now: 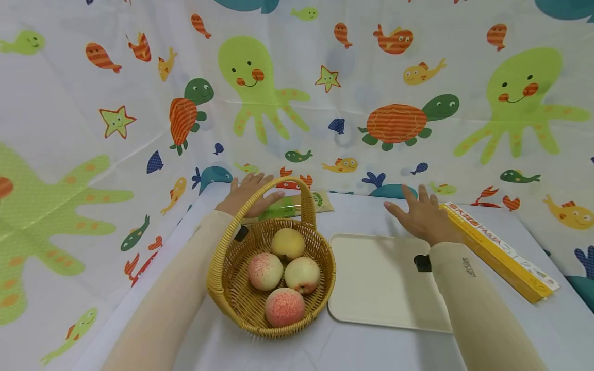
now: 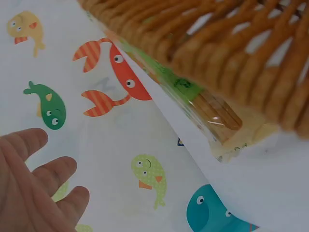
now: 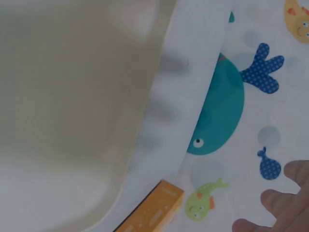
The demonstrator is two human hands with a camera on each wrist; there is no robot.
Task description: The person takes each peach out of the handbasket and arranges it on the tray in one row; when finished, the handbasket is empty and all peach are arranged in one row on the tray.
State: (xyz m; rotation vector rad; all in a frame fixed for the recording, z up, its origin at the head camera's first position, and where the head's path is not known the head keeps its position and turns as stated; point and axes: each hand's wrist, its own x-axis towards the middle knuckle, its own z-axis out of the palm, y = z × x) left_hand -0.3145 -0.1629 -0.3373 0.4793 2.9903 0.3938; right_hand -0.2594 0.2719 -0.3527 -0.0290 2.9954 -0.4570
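My left hand is held out past the back left of a wicker basket, its fingers spread and holding nothing. Beyond the tall handle, a green and clear packet lies near that hand; brown sticks show through it in the left wrist view. Inside the basket sit several peach-like fruits, some pink, others pale yellow. My right hand, also spread and without anything in it, hovers above the far right part of a cream tray. To its right lies a long yellow box.
A white cloth covers the table. Behind and to the left hangs a white curtain printed with sea animals, meeting the table's back edge. Basket and tray stand side by side, close together.
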